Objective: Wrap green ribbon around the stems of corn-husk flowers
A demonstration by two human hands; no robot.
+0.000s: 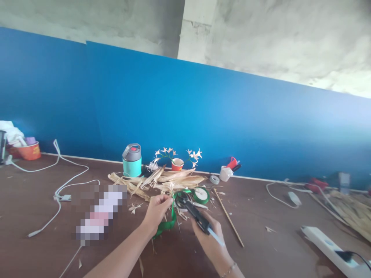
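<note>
My left hand [156, 211] pinches the stem of a small pale flower [172, 187] between thumb and fingertips. A green ribbon [166, 228] hangs beside those fingers and trails onto the table. Wrapped around a black hot glue gun [198, 217] is my right hand [213, 236], with a pale glue stick [216, 236] poking out of the gun's rear end. The gun's front end is close to the left fingertips; whether it touches the stem is unclear. Behind the gun lies a green ribbon spool [201, 195]. A loose pale flower [134, 208] rests left of my left hand.
Dried husks [174, 178] spread across the middle, before a paper cup [177, 165] with flower sprays and a turquoise flask [132, 166]. A thin stick [228, 218] lies to the right. White cables [59, 189] run at left; a power strip [327, 243] is at front right.
</note>
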